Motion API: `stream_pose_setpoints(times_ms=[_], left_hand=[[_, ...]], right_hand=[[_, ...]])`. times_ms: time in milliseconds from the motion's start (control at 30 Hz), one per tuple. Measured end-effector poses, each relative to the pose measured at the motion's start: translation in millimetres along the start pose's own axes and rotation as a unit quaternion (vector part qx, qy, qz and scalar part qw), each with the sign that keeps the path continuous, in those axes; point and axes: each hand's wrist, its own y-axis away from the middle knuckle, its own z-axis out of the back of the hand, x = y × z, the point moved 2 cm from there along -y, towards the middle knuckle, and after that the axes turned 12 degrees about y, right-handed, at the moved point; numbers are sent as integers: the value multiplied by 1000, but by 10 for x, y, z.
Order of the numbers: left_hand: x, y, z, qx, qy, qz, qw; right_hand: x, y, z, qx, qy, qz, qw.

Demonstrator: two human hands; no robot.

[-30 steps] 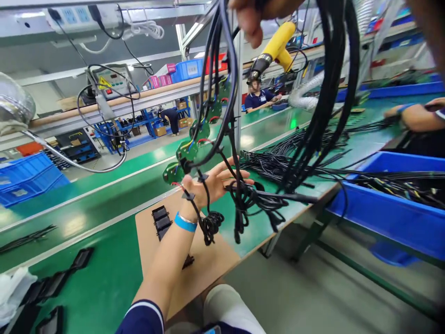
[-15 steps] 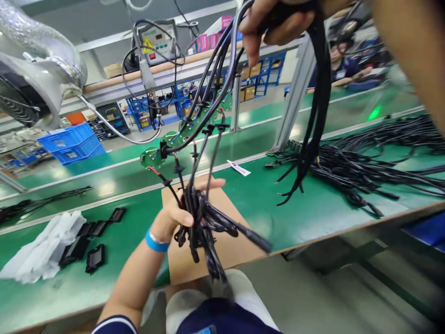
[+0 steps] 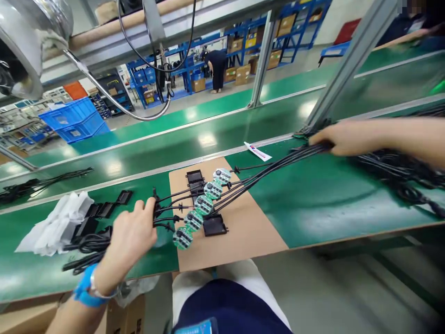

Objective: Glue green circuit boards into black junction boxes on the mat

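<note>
A chain of several round green circuit boards (image 3: 203,204) hangs slanting over the brown cardboard sheet (image 3: 250,232), chip side up. Black cables run from both sides of it. My left hand (image 3: 135,229), wearing a blue wristband, is closed around the left bundle of black cables (image 3: 92,246), whose coiled ends trail behind it. At the right, my right hand (image 3: 330,139) grips the other black cables (image 3: 267,174), drawn out taut from the boards. Beneath the boards lie black plastic housings (image 3: 214,225) on the cardboard, partly covered by the chain.
White wrapped pieces (image 3: 57,227) and more black housings (image 3: 104,209) lie left. A white tube (image 3: 257,151) rests behind the cardboard. Black cables are heaped (image 3: 399,181) at right. A metal post (image 3: 351,69) rises behind my right hand; a bent metal pipe (image 3: 114,102) hangs upper left.
Both hands have come down and apart, the right one from high above. The boards now lie stretched between them over the cardboard, chip side up. Housings now show on the cardboard.
</note>
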Motion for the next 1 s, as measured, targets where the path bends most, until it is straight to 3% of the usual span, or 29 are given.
stream_pose_setpoints(times_ms=[67, 133, 267, 400, 567, 767, 900, 1000], left_hand=[[-216, -56, -246, -8, 24, 0, 1000], [-348, -97, -419, -11, 60, 1, 998], [-374, -118, -492, 7, 135, -36, 990], [-215, -214, -424, 71, 197, -115, 971], [-8, -422, -487, 166, 304, -165, 923], [-45, -493, -649, 187, 364, -156, 899], [64, -479, -498, 176, 394, -160, 888], [160, -565, -359, 210, 427, -155, 866]], right_hand=[[130, 119, -307, 146, -10, 56, 988], [393, 237, -680, 253, -24, 107, 961], [981, 466, -1441, 356, -101, 186, 910], [1117, 579, -1835, 405, -144, 187, 883], [976, 630, -1816, 394, -164, 182, 886], [1043, 779, -1704, 335, -123, 211, 910], [1090, 658, -1587, 301, -142, 187, 924], [1169, 394, -1455, 268, -169, 143, 938]])
